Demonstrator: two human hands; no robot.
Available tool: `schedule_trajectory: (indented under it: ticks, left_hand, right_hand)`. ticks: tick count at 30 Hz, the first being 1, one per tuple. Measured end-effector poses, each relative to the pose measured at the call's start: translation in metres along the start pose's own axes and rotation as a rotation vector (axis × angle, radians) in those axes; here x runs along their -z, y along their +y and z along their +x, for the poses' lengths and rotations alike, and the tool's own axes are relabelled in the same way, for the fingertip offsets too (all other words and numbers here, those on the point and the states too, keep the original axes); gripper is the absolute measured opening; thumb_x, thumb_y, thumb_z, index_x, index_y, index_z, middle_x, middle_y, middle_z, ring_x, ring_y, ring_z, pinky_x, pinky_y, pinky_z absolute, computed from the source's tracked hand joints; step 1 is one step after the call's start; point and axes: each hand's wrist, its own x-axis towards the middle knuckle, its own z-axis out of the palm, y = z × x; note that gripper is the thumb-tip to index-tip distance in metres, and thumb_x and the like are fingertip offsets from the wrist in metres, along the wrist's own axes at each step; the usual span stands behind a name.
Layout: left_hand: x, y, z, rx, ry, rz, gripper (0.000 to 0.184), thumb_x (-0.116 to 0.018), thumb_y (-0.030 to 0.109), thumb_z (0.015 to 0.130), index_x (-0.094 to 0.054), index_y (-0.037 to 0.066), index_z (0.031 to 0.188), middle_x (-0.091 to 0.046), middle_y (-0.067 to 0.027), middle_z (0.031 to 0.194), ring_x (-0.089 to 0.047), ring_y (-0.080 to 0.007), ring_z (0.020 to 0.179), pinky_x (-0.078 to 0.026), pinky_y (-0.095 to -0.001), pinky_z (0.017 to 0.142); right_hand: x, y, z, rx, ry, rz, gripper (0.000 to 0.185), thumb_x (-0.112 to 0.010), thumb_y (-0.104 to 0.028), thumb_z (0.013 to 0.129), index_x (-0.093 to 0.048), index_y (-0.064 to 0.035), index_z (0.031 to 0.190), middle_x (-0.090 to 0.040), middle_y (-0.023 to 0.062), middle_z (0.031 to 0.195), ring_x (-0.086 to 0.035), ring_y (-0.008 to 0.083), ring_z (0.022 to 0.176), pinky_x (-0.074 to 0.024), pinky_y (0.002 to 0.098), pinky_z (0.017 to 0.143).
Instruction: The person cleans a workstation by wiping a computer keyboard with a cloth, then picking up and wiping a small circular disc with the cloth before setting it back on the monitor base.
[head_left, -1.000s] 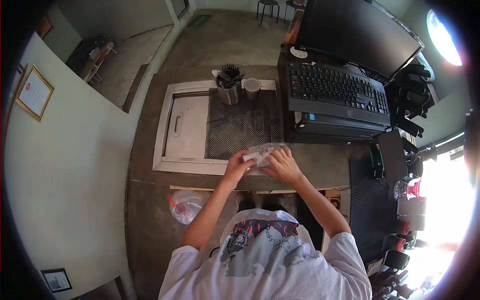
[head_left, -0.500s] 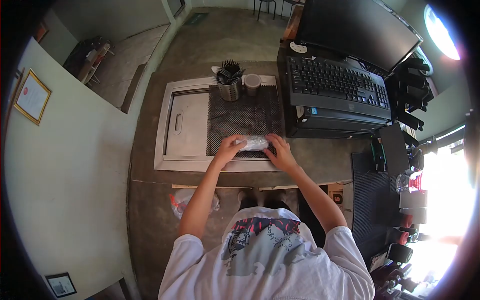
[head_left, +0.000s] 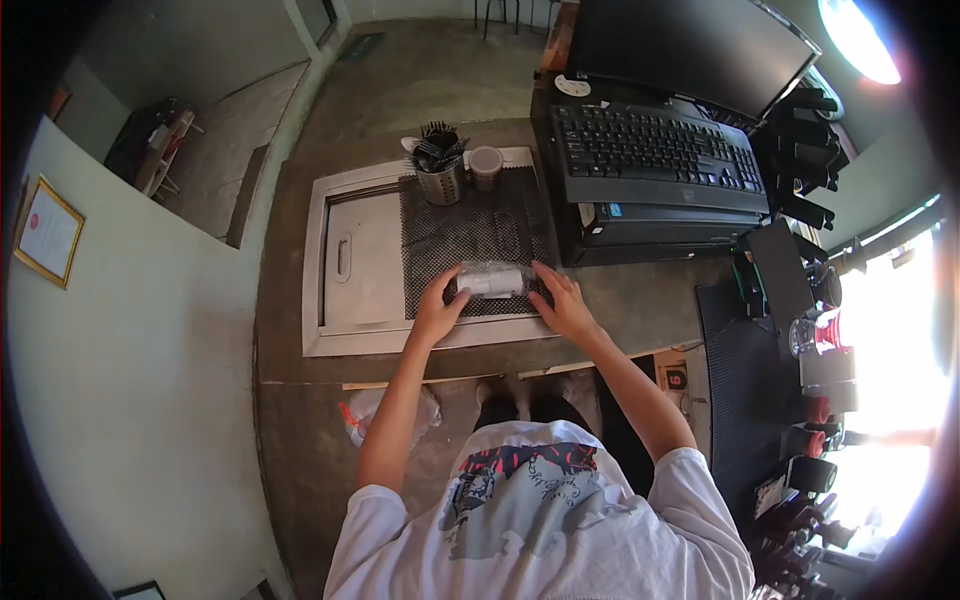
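Note:
A white roll-shaped bundle wrapped in clear plastic (head_left: 492, 281) lies crosswise over the black perforated mat (head_left: 480, 225), near its front edge. My left hand (head_left: 440, 308) grips its left end, thumb on the near side and fingers on the far side. At the right end, my right hand (head_left: 565, 304) holds the plastic between thumb and fingers. What is inside the wrap cannot be made out. Beyond the bundle stand a perforated metal holder with dark cutlery (head_left: 440, 186) and a lidded cup (head_left: 486, 168).
Around the mat runs a metal frame (head_left: 314, 270) with a pale sliding panel (head_left: 362, 255). To the right sit a keyboard (head_left: 655, 150), a black computer case (head_left: 660, 235) and a monitor (head_left: 690, 50). A plastic bag (head_left: 385, 412) lies below the counter edge.
The plastic bundle has turned between my hands, so a white label-like face now shows. My head view has shifted slightly, and the counter appears a little further left.

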Motion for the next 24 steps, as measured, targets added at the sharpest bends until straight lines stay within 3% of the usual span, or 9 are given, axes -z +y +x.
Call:
schedule_trajectory:
  ticks: [6,9,10,12,13,15,19,24]
  left_hand:
    - [-0.006,-0.004,-0.013,0.040,0.041,-0.084,0.048,-0.066,0.015,0.086,-0.048,-0.002,0.127,-0.054,-0.0166,0.127,-0.051,-0.0255,0.117,-0.038,-0.0342,0.101]
    - [-0.016,0.014,-0.032,-0.031,0.407,0.012,0.043,-0.064,0.011,0.086,-0.049,-0.001,0.125,-0.053,-0.0162,0.125,-0.048,-0.0290,0.117,-0.035,-0.0394,0.102]
    - [-0.025,0.018,-0.039,-0.042,0.372,-0.007,0.043,-0.064,0.011,0.086,-0.049,-0.001,0.125,-0.053,-0.0162,0.125,-0.048,-0.0290,0.117,-0.035,-0.0394,0.102]
    - [-0.043,0.027,-0.057,-0.341,0.553,0.213,0.038,-0.064,0.010,0.085,-0.051,0.003,0.120,-0.052,-0.0155,0.123,-0.048,-0.0318,0.116,-0.033,-0.0434,0.101]
    - [-0.050,0.032,-0.064,-0.363,0.524,0.192,0.038,-0.064,0.010,0.085,-0.051,0.003,0.120,-0.052,-0.0155,0.123,-0.048,-0.0318,0.116,-0.033,-0.0434,0.101]
    - [-0.064,0.044,-0.078,-0.532,0.240,0.241,0.039,-0.065,0.016,0.084,-0.050,0.007,0.119,-0.052,-0.0139,0.122,-0.048,-0.0310,0.115,-0.034,-0.0452,0.097]
    - [-0.104,0.066,-0.086,-0.545,-0.043,0.167,0.040,-0.067,0.019,0.082,-0.052,0.008,0.117,-0.053,-0.0138,0.123,-0.049,-0.0309,0.114,-0.035,-0.0438,0.095]
    - [-0.149,0.087,-0.089,-0.629,-0.209,0.199,0.040,-0.067,0.018,0.081,-0.053,0.009,0.117,-0.053,-0.0137,0.123,-0.049,-0.0315,0.113,-0.035,-0.0447,0.095]
  right_hand:
    - [0.008,0.009,-0.027,-0.043,0.109,-0.039,0.048,-0.060,-0.018,0.087,-0.046,-0.0066,0.132,-0.051,0.0156,0.129,-0.048,0.0341,0.117,-0.0364,0.0426,0.097]
    - [0.012,0.014,-0.053,-0.086,0.148,-0.092,0.043,-0.060,-0.018,0.087,-0.049,-0.0065,0.127,-0.052,0.0148,0.126,-0.049,0.0336,0.115,-0.0372,0.0422,0.095]
    - [0.016,0.017,-0.063,-0.093,0.159,-0.128,0.041,-0.060,-0.017,0.087,-0.050,-0.0066,0.125,-0.053,0.0143,0.124,-0.050,0.0333,0.113,-0.0378,0.0420,0.093]
    - [0.031,0.022,-0.086,-0.133,0.200,-0.187,0.038,-0.060,-0.017,0.086,-0.052,-0.0068,0.122,-0.054,0.0137,0.121,-0.050,0.0329,0.111,-0.0384,0.0417,0.091]
    - [0.037,0.023,-0.097,-0.133,0.217,-0.201,0.037,-0.060,-0.017,0.086,-0.052,-0.0070,0.121,-0.054,0.0137,0.120,-0.050,0.0326,0.111,-0.0384,0.0416,0.091]
    - [0.048,0.024,-0.119,-0.124,0.248,-0.226,0.035,-0.060,-0.017,0.086,-0.054,-0.0074,0.119,-0.054,0.0137,0.119,-0.050,0.0320,0.111,-0.0384,0.0413,0.092]
    - [0.074,0.028,-0.173,-0.234,0.311,-0.257,0.033,-0.060,-0.015,0.086,-0.056,-0.0061,0.117,-0.054,0.0135,0.121,-0.051,0.0311,0.111,-0.0376,0.0402,0.094]
    - [0.109,0.035,-0.256,-0.342,0.475,-0.386,0.031,-0.060,-0.014,0.086,-0.057,-0.0063,0.116,-0.055,0.0128,0.121,-0.051,0.0302,0.112,-0.0376,0.0395,0.094]
